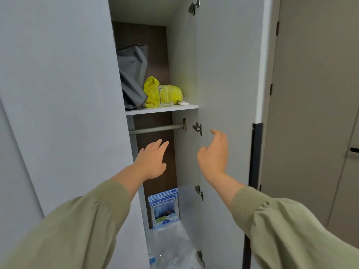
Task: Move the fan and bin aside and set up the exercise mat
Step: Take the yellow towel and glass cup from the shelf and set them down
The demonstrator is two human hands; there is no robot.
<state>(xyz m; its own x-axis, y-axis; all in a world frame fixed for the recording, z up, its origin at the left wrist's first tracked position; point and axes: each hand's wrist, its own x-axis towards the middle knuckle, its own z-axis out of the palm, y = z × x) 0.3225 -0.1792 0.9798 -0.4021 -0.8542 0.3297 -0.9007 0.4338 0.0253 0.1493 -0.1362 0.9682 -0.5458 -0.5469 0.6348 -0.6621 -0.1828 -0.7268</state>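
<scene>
- Head view: left hand [151, 162], fingers straight and spread, holding nothing, raised in front of the open cupboard's [182, 65] lower bay.
- Right hand [213, 152], fingers loosely bent, empty, close to the open door [227, 74]; contact cannot be told.
- Shelf [161, 109]: grey bag [132, 74], yellow cloth [151, 88], clear glass [166, 96] in front of the cloth.
- Rail [155, 129] under the shelf.
- Below: blue packet [164, 208] upright against the back.
- Fan, bin, mat: out of view.

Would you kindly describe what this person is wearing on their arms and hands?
Both arms wear loose, pale olive-green long sleeves: left sleeve and right sleeve match, the right showing a ribbed cuff. The left hand and right hand are bare, with no gloves, rings or watch visible.
</scene>
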